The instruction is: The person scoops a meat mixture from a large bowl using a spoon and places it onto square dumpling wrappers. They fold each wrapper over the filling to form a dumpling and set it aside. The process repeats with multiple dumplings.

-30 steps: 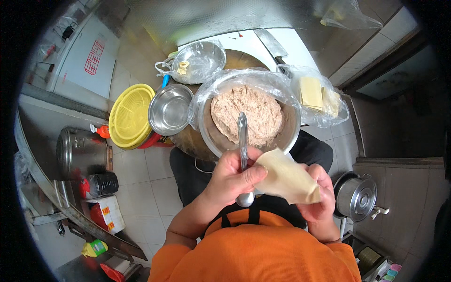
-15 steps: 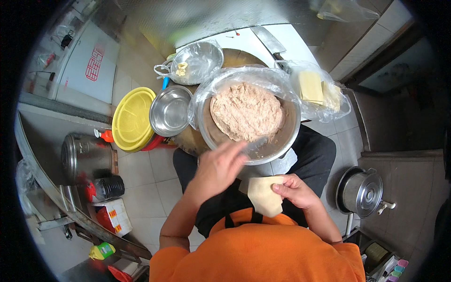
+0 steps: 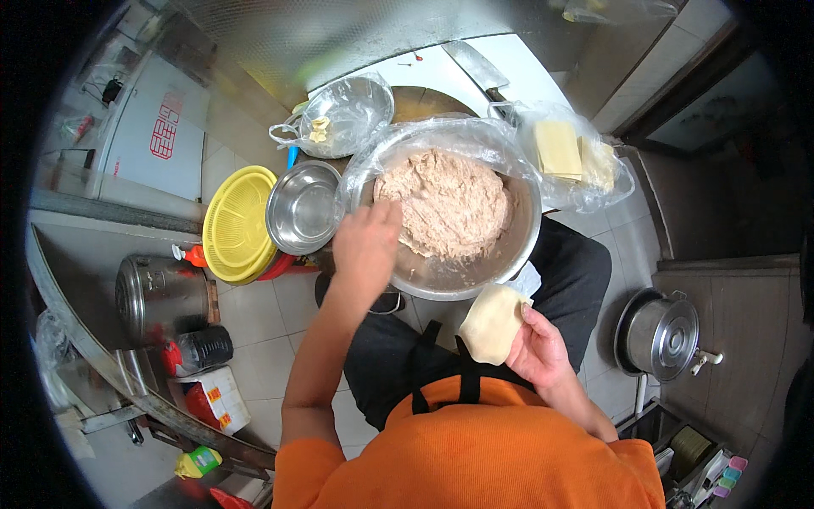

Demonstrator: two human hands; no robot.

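Note:
A large metal bowl (image 3: 532,222) holds a mound of pale pink minced meat (image 3: 445,204). My left hand (image 3: 366,248) reaches over the bowl's left side, its fingers bent together against the edge of the meat. What those fingers grip, if anything, is hidden. Low in front of my lap, my right hand (image 3: 539,349) holds a thin, pale dough wrapper (image 3: 492,326) by its right edge, thumb on top and fingers beneath. More square wrappers (image 3: 558,149) lie stacked in a clear plastic bag right of the bowl.
Left of the meat stand a small steel bowl (image 3: 303,209) and yellow strainer baskets (image 3: 238,222). Behind is a bag-lined bowl (image 3: 349,114) with dough scraps. A cleaver (image 3: 475,64) lies on the white board (image 3: 428,78). A lidded pot (image 3: 666,339) stands at right.
My left hand has moved from the bowl's near rim up and left to the meat's left edge. My right hand has shifted slightly right, and the wrapper now lies flatter across its fingers.

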